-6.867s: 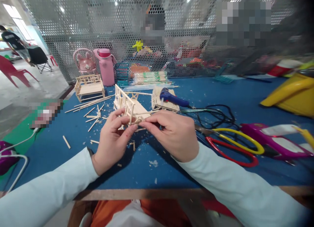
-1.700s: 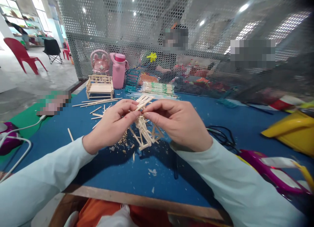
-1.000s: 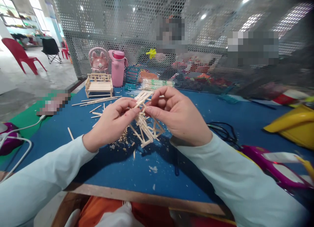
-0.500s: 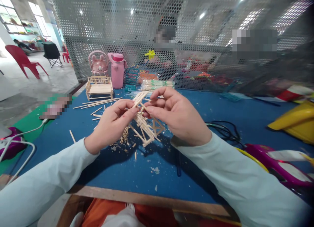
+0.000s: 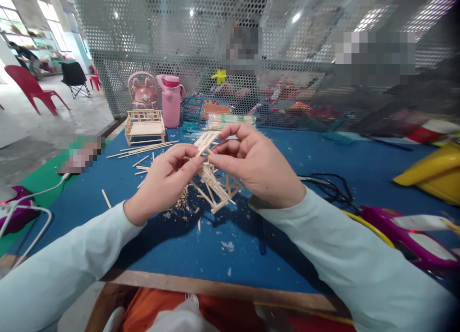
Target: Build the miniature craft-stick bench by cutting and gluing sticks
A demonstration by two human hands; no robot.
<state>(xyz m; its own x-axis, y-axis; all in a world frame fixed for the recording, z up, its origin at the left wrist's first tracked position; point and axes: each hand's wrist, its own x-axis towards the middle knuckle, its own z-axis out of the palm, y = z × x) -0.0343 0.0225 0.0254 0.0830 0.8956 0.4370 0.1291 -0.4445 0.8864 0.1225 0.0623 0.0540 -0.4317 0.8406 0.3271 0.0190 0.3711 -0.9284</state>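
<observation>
Between my hands is a small model frame (image 5: pixel 212 181) built of thin wooden sticks, tilted above the blue tabletop. My left hand (image 5: pixel 161 181) pinches its upper left part between thumb and fingers. From the other side, my right hand (image 5: pixel 260 164) closes thumb and fingertips on the frame's upper end; the exact contact is partly hidden. Wood crumbs and cut bits (image 5: pixel 181 200) lie beneath the frame. Loose sticks (image 5: pixel 143 150) lie to the left of it. Behind them stands a small stick-built bench (image 5: pixel 145 128).
A pink bottle (image 5: pixel 171 102) and a pink bear-like item (image 5: pixel 143 93) stand at the back, before a perforated metal screen (image 5: pixel 161 40). Purple glue-gun-like tools (image 5: pixel 406 236) lie at right and far left, with black cable (image 5: pixel 328 188). A person (image 5: pixel 240 87) sits beyond the screen.
My right hand has shifted very slightly left at the frame's top. Both hands keep their grip. The head view has moved a little, and a distant person at far left is more upright.
</observation>
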